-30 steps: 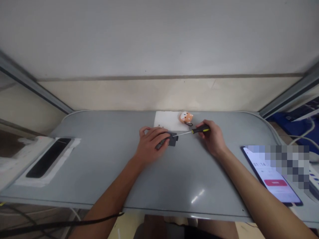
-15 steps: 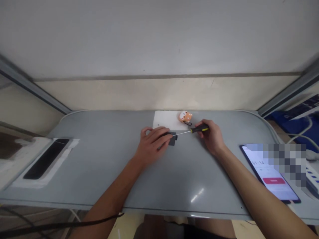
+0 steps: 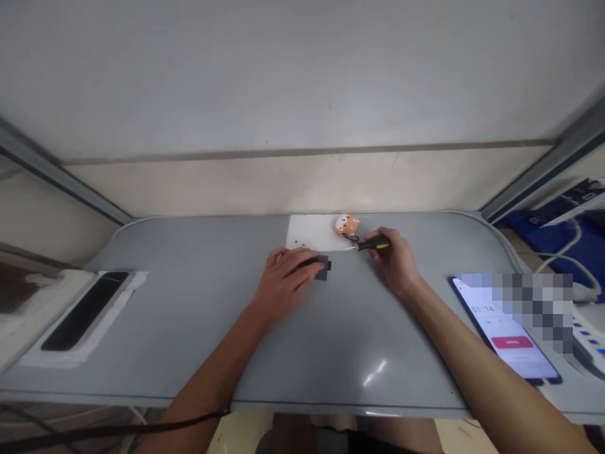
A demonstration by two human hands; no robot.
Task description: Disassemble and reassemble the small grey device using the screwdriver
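My left hand is closed on a small dark grey rectangular block, which has a short black tab on its right end. The fingers cover much of the block, and it rests on or just over the table. In my right hand is a screwdriver with a black and yellow handle. Its thin metal shaft points left, with the tip over the near edge of a white sheet, apart from the block. Tiny dark bits, too small to name, lie on that sheet.
An orange and white animal-shaped case with a black loop sits on the sheet's right side. A lit phone lies at the right beside a power strip. At the left is a dark flat panel on white. A wall stands behind the table.
The screwdriver tip has moved from the block to over the sheet's near edge. My left fingers have drawn back slightly, exposing more of the block. The view has shifted a little.
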